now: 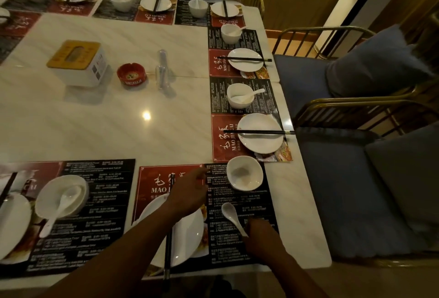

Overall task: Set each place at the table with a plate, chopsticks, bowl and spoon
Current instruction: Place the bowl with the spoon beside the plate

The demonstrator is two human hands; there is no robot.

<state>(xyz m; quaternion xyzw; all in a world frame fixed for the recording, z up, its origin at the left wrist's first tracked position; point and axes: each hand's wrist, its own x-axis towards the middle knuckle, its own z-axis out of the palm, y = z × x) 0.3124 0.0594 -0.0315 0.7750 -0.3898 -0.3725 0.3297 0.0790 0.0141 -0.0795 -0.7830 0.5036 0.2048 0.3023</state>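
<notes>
At the nearest place, a white plate (187,233) lies on a red and black placemat (237,245). Black chopsticks (168,250) lie across the plate. My left hand (187,194) reaches over the plate and chopsticks, fingers stretched toward an empty white bowl (244,173) at the mat's far right corner, a short gap from it. My right hand (257,233) pinches the handle of a white spoon (230,214), whose scoop points toward the bowl, just above the mat.
Set places line the right edge, the far edge and the near left, each with a plate, chopsticks, bowl and spoon. A tissue box (78,62), a red ashtray (131,74) and a clear bottle (162,69) stand mid-table. Blue cushioned chairs (344,179) sit to the right.
</notes>
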